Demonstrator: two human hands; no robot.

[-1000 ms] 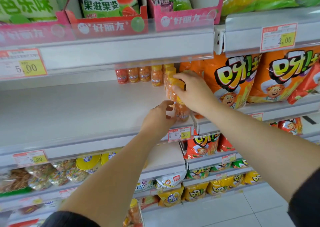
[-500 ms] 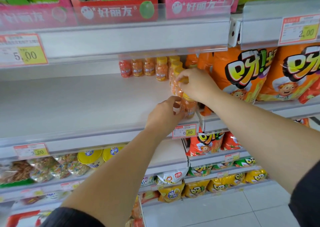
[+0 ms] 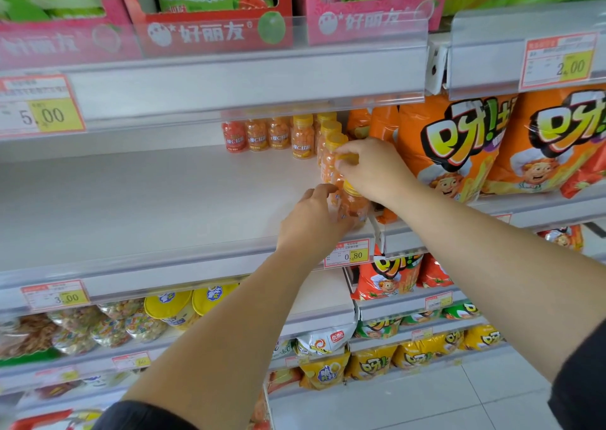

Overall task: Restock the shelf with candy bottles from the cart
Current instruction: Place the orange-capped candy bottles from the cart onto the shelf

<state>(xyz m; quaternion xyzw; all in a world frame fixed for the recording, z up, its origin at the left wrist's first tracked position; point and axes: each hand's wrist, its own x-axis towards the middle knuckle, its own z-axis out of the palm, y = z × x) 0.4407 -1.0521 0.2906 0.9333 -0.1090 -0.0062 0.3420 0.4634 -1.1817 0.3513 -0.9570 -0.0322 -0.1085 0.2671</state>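
Small clear candy bottles full of orange candy with yellow caps stand in a row along the right end of the white middle shelf (image 3: 147,200). More bottles (image 3: 278,134) line the back of that shelf. My right hand (image 3: 370,167) grips the yellow cap of one bottle (image 3: 328,167) in the row. My left hand (image 3: 311,223) is curled around the frontmost bottle (image 3: 355,205) near the shelf's front edge. The cart is out of view.
Orange snack bags (image 3: 459,144) hang right beside the bottle row. A price tag reading 0.80 (image 3: 349,254) sits on the shelf lip under my left hand. Pink display boxes (image 3: 213,26) fill the shelf above. Jars and bags fill lower shelves.
Both hands stay on the bottle row at the shelf's right end; the camera view has shifted slightly, and the hands sit a little lower in frame.
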